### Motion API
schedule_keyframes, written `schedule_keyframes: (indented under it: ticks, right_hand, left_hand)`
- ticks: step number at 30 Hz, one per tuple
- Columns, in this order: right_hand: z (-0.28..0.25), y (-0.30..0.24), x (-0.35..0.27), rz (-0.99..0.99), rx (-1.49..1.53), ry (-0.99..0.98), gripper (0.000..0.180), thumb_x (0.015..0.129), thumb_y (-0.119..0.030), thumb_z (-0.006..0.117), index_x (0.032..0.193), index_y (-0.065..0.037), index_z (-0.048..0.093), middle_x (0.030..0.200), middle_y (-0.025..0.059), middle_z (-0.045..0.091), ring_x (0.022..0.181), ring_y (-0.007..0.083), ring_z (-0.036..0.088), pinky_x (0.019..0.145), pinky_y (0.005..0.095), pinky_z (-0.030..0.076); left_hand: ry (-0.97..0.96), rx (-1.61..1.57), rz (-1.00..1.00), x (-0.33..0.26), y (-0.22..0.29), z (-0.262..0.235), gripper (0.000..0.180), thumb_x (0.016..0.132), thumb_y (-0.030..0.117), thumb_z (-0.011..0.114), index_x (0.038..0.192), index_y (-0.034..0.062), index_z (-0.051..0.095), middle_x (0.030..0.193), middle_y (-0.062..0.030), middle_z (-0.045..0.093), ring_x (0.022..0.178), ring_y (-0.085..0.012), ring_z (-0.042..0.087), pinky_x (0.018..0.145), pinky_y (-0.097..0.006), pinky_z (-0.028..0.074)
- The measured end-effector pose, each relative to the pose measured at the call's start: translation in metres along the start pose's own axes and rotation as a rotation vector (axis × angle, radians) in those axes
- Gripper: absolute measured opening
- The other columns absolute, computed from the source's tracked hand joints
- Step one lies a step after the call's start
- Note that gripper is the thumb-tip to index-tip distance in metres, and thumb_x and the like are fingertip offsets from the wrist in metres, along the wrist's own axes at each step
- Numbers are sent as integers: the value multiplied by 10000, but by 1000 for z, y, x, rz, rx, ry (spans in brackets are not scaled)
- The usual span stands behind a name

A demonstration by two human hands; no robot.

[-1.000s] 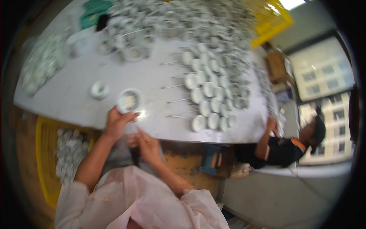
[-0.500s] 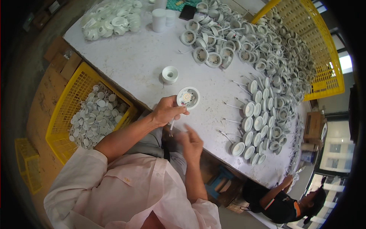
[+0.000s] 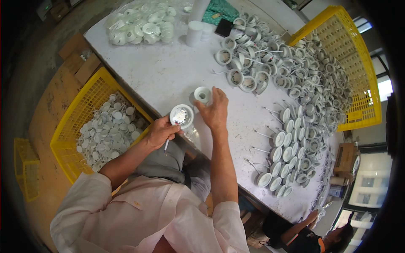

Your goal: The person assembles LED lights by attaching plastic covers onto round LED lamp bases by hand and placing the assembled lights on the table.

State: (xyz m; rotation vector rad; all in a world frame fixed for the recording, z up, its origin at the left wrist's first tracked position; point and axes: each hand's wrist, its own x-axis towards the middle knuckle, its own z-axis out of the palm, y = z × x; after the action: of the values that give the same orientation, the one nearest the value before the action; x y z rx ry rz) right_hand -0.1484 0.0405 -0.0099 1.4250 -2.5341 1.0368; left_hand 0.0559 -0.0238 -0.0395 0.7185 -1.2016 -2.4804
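Left of the frame's centre, the left hand (image 3: 161, 131) is clamped on a round white housing (image 3: 182, 117), its thumb at the lower rim. The housing's open face is turned up and shows a pale, shiny inside; a short white cord (image 3: 166, 146) hangs below the hand. Just up and to the right, the right hand (image 3: 216, 110) has thumb and fingers apart, on either side of a small white cup (image 3: 203, 95) that has a round hole in its middle; whether they press on it I cannot tell.

Under the cup spreads a white table (image 3: 147, 69). Right of centre on it, white discs (image 3: 276, 154) lean in close rows, several with leads pointing left. Behind them a heap of ring-shaped fittings (image 3: 303, 63) reaches to the upper right, where a yellow basket (image 3: 352, 46) stands tilted beside it. At upper middle are a white cylinder (image 3: 194, 33), a dark flat object (image 3: 224, 28) and a green cloth (image 3: 219, 11); at upper left, a clear bag of white parts (image 3: 141, 26).

Left of the table, a yellow crate (image 3: 80, 110) holds many round white pieces (image 3: 112, 128). At lower right sits another person (image 3: 301, 236) in dark clothing, hands at the table's edge.
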Motion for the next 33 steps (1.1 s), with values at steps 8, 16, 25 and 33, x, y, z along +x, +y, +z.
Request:
schedule_keyframes:
  ticks: [8,16,25,33]
  right_hand:
    - [3,-19,6,50,51,-18,662,678,-251,819,1206,55,562,1220,223,532,1150,379,479,959,428,438]
    - [-22,1,-11,69,407,253,450,753,-133,778,1143,9,604,1068,151,637,970,271,611,868,363,483]
    - [-59,-2,-72,314,586,119,442,767,-71,748,1182,-26,602,1139,95,621,1022,198,594,850,335,477]
    - [-70,2,-104,380,616,187,524,740,-40,744,1234,-35,570,1160,81,606,1048,191,579,878,337,471]
  left_hand:
    - [44,14,-9,-5,0,-7,264,921,65,586,1177,21,539,1029,-68,630,833,-135,660,506,-183,411]
    - [2,-26,-30,3,2,16,279,922,70,583,1184,-7,531,1022,-71,606,819,-129,629,530,-185,401]
    - [-90,13,19,12,-2,41,321,903,202,636,1149,2,584,975,-60,633,753,-95,609,566,-191,403]
    - [40,252,-17,11,8,66,283,868,193,659,1052,-21,648,896,-70,676,746,-90,619,599,-210,472]
